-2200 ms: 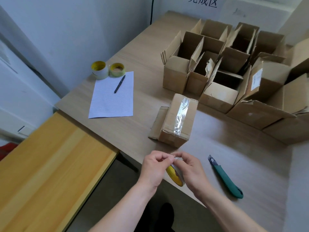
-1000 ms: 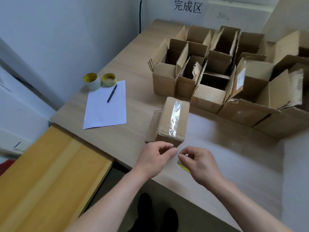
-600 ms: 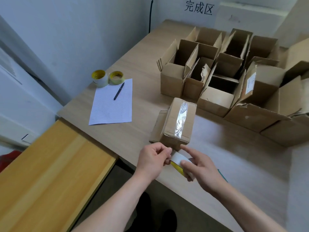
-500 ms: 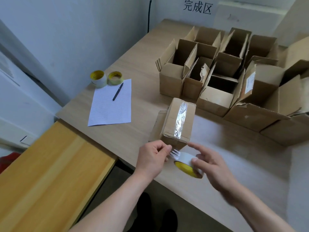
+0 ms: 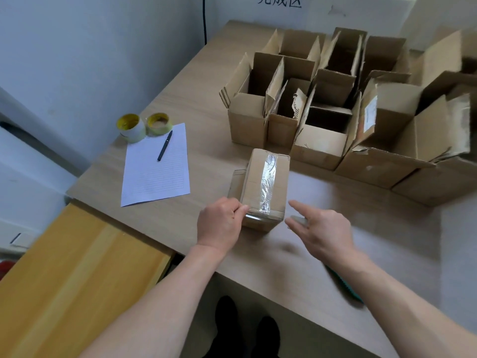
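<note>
On the table (image 5: pixel 206 104), left hand (image 5: pixel 219 223) pinches tape (image 5: pixel 258 215) at the box (image 5: pixel 280 177) edge; right hand (image 5: pixel 322 231) open alongside.

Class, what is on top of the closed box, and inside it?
A shiny tape strip runs along the top of the box; the left hand grips its near corner. The contents are hidden.

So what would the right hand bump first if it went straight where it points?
Probably the taped box, near its right corner; the right hand points up-left at it, though depth is unclear.
</note>
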`<action>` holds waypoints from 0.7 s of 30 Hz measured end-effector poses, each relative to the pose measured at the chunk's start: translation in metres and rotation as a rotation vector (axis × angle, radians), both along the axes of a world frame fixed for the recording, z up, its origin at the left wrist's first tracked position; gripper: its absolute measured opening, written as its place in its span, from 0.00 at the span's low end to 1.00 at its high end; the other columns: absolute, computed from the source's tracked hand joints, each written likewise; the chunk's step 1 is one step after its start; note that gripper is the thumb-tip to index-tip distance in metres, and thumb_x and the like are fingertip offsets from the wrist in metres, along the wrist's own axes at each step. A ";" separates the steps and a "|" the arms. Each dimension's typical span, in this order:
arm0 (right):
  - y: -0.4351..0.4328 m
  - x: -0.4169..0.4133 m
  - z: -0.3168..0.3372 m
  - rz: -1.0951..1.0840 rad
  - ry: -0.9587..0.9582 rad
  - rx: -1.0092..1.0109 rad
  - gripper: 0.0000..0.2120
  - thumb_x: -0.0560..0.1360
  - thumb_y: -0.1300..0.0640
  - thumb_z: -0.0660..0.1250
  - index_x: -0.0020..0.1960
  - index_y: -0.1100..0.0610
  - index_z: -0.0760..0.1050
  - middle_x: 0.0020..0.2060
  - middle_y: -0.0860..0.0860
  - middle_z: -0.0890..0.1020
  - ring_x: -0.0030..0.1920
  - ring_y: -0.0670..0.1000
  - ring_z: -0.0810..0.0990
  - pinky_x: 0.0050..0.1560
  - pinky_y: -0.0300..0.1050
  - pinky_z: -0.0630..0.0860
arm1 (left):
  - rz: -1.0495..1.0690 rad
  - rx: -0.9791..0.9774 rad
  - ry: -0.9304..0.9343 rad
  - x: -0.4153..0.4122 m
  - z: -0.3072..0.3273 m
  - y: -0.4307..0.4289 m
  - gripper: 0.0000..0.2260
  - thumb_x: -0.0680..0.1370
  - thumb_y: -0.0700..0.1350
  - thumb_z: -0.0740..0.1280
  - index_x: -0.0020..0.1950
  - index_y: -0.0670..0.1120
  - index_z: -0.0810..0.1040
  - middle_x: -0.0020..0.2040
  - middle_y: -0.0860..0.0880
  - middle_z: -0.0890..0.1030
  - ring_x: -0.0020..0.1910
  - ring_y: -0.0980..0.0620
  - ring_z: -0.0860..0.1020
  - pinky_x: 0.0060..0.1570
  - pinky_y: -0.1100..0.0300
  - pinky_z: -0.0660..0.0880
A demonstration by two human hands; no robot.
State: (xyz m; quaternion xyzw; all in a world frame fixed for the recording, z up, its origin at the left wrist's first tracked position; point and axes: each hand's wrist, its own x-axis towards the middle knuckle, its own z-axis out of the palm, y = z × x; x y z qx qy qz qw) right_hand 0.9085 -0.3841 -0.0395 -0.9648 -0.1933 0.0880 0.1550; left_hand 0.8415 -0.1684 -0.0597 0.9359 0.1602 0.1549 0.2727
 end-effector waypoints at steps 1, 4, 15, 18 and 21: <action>0.001 0.000 -0.002 0.010 -0.009 0.009 0.21 0.78 0.37 0.63 0.70 0.38 0.71 0.48 0.53 0.86 0.53 0.61 0.81 0.48 0.53 0.77 | -0.003 0.011 0.004 0.000 -0.002 0.001 0.13 0.76 0.51 0.68 0.34 0.45 0.79 0.33 0.48 0.78 0.33 0.44 0.76 0.32 0.54 0.72; 0.004 -0.002 -0.007 0.039 -0.038 0.037 0.20 0.78 0.39 0.63 0.68 0.40 0.73 0.44 0.55 0.86 0.49 0.63 0.81 0.44 0.54 0.78 | 0.008 0.022 0.034 0.002 -0.008 0.004 0.14 0.75 0.52 0.67 0.34 0.45 0.79 0.33 0.48 0.78 0.33 0.44 0.76 0.32 0.54 0.72; 0.031 0.010 -0.022 0.202 -0.148 -0.008 0.19 0.79 0.40 0.62 0.69 0.43 0.72 0.44 0.51 0.85 0.45 0.60 0.82 0.34 0.47 0.65 | 0.470 -0.981 0.387 0.027 -0.006 0.035 0.32 0.69 0.46 0.79 0.70 0.43 0.72 0.66 0.44 0.76 0.62 0.45 0.76 0.62 0.51 0.73; 0.031 0.014 -0.026 0.232 -0.216 -0.003 0.18 0.76 0.41 0.68 0.64 0.44 0.76 0.37 0.49 0.84 0.38 0.59 0.82 0.29 0.45 0.64 | 0.008 -0.229 0.401 0.041 0.010 0.040 0.45 0.69 0.51 0.77 0.80 0.52 0.56 0.79 0.48 0.57 0.78 0.46 0.56 0.74 0.49 0.59; 0.031 0.013 -0.028 0.239 -0.278 0.030 0.16 0.72 0.43 0.74 0.57 0.46 0.77 0.31 0.48 0.82 0.30 0.57 0.80 0.23 0.43 0.66 | -0.737 0.305 0.331 0.066 0.024 0.024 0.41 0.71 0.58 0.73 0.79 0.57 0.56 0.81 0.53 0.50 0.80 0.47 0.42 0.75 0.44 0.47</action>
